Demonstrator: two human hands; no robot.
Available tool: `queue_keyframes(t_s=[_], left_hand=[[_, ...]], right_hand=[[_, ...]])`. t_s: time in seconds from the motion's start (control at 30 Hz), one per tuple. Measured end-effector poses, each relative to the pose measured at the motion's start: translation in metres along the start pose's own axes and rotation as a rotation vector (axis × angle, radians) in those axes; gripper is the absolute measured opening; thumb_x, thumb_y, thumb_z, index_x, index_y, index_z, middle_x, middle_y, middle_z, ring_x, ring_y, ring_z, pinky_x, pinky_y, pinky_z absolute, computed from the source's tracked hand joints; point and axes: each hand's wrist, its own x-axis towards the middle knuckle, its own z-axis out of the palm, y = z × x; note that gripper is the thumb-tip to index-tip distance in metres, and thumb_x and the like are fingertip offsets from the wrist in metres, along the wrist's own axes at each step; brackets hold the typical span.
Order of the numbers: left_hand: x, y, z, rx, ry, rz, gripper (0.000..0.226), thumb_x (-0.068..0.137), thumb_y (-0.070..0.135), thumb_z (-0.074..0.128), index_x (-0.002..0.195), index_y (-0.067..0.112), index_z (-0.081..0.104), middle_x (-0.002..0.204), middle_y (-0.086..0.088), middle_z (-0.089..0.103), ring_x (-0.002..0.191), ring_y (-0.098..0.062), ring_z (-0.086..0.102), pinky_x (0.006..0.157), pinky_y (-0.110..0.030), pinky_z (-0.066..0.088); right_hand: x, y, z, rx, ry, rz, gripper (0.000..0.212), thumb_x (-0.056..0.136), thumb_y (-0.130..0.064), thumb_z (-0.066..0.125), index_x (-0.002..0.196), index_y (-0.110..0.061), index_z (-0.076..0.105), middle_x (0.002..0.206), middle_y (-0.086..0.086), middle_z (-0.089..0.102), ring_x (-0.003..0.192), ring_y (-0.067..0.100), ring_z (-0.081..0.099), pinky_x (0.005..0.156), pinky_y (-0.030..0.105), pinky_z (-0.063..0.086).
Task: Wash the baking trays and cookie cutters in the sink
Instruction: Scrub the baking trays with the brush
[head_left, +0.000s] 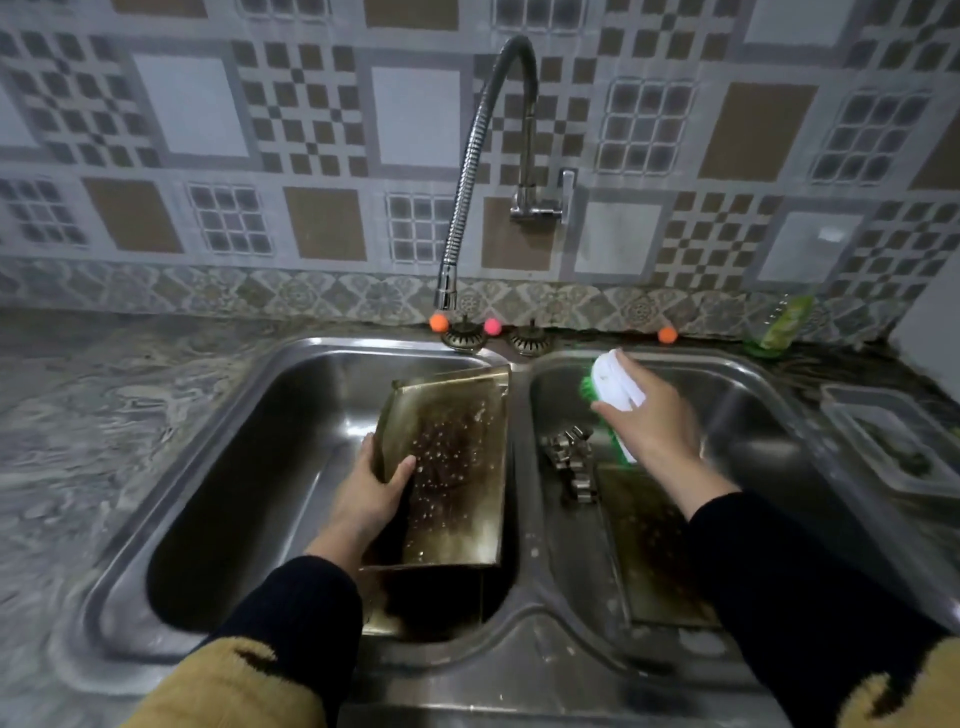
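Patterned wall tiles and a marbled counter frame a steel double sink, over whose left basin a flexible tap is bent; no water is seen running.

A stained baking tray is stood tilted in the left basin, its left edge pinched by the left hand, thumb on the spotted inner face and fingers hidden behind. A second tray is laid in the right basin, below and toward the wrist from the right fingers. A green-bristled scrub brush is clasped in the right hand, fingers curled over its white back, above the right basin. Metal cookie cutters are piled just left of those fingers, beside the second tray.

Scrubbing of the held tray is judged to be the step in hand. The brush should be carried across the divider and pressed bristles-flat onto the dark patch beside the left thumb, while the tray is braced firmly, since wet metal is likely to slip. Corners are best worked last.
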Motion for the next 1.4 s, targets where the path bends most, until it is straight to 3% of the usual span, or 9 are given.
queue_keyframes(t_s=[0.23,0.37,0.57,0.7,0.77,0.87,1.03,1.17,1.4], left_hand=[[0.029,-0.073,0.005,0.039,-0.133,-0.168,0.070,0.081,0.045,0.066,0.138,0.043,0.024,0.118,-0.004,0.062,0.110,-0.031,0.057,0.100,-0.049,0.044],[0.036,-0.089,0.008,0.070,-0.164,-0.190,0.074,0.080,0.029,0.072,0.140,0.031,0.030,0.120,-0.007,0.060,0.111,-0.028,0.056,0.102,-0.049,0.042],[0.036,-0.088,0.014,0.211,-0.178,-0.224,0.080,0.079,0.025,0.075,0.145,0.016,0.030,0.128,-0.014,0.055,0.115,-0.032,0.053,0.099,-0.040,0.043],[0.040,-0.087,0.012,0.212,-0.191,-0.279,0.088,0.079,0.025,0.071,0.148,0.033,0.016,0.135,-0.011,0.046,0.123,-0.034,0.046,0.104,-0.044,0.037],[0.045,-0.086,0.010,0.330,-0.188,-0.293,0.081,0.072,0.040,0.064,0.143,0.033,0.026,0.137,-0.012,0.044,0.125,-0.036,0.040,0.106,-0.047,0.035],[0.041,-0.064,0.004,0.508,-0.166,-0.259,0.066,0.075,0.042,0.055,0.136,0.026,0.037,0.138,-0.014,0.043,0.126,-0.035,0.038,0.104,-0.045,0.037],[0.035,-0.002,0.004,0.760,-0.276,-0.025,0.048,0.084,0.046,0.051,0.128,0.026,0.055,0.123,-0.005,0.061,0.110,-0.027,0.059,0.091,-0.037,0.050],[0.023,0.069,0.015,0.957,-0.292,0.094,0.037,0.088,0.035,0.054,0.121,0.018,0.060,0.117,-0.002,0.061,0.106,-0.024,0.058,0.085,-0.033,0.047],[-0.017,0.157,0.079,0.875,-0.167,0.345,0.038,0.091,0.036,0.049,0.123,0.019,0.059,0.124,-0.003,0.060,0.114,-0.025,0.058,0.076,-0.030,0.040]], right_hand=[[-0.025,0.042,0.018,-0.094,-0.001,0.129,0.062,0.081,-0.026,0.069,0.136,-0.043,0.046,0.133,-0.003,0.058,0.116,0.025,0.057,0.087,0.033,0.046],[-0.028,0.051,0.024,-0.090,0.002,0.132,0.063,0.080,-0.022,0.072,0.136,-0.039,0.049,0.134,0.001,0.058,0.118,0.025,0.056,0.088,0.031,0.045],[-0.029,0.053,0.029,-0.108,-0.009,0.148,0.062,0.082,-0.023,0.071,0.137,-0.039,0.047,0.137,-0.001,0.055,0.117,0.024,0.056,0.078,0.027,0.042],[-0.029,0.051,0.030,-0.122,-0.020,0.163,0.065,0.081,-0.026,0.072,0.137,-0.043,0.045,0.136,0.000,0.055,0.115,0.026,0.057,0.085,0.034,0.048],[-0.029,0.049,0.030,-0.128,-0.032,0.160,0.065,0.080,-0.028,0.073,0.137,-0.044,0.045,0.136,0.001,0.056,0.114,0.027,0.057,0.087,0.037,0.050],[-0.026,0.044,0.028,-0.155,-0.073,0.142,0.065,0.079,-0.030,0.073,0.136,-0.046,0.045,0.136,0.000,0.055,0.113,0.026,0.057,0.087,0.035,0.049],[-0.021,0.041,0.016,-0.212,-0.238,0.107,0.062,0.077,-0.037,0.075,0.134,-0.043,0.049,0.135,-0.005,0.055,0.111,0.021,0.057,0.081,0.029,0.045],[-0.014,0.046,0.002,-0.182,-0.353,0.092,0.057,0.077,-0.041,0.074,0.131,-0.033,0.056,0.137,-0.005,0.054,0.119,0.018,0.054,0.090,0.028,0.042],[0.001,0.066,-0.056,-0.197,-0.362,0.082,0.055,0.083,-0.033,0.071,0.134,-0.023,0.055,0.141,0.000,0.050,0.129,0.019,0.047,0.102,0.029,0.037]])
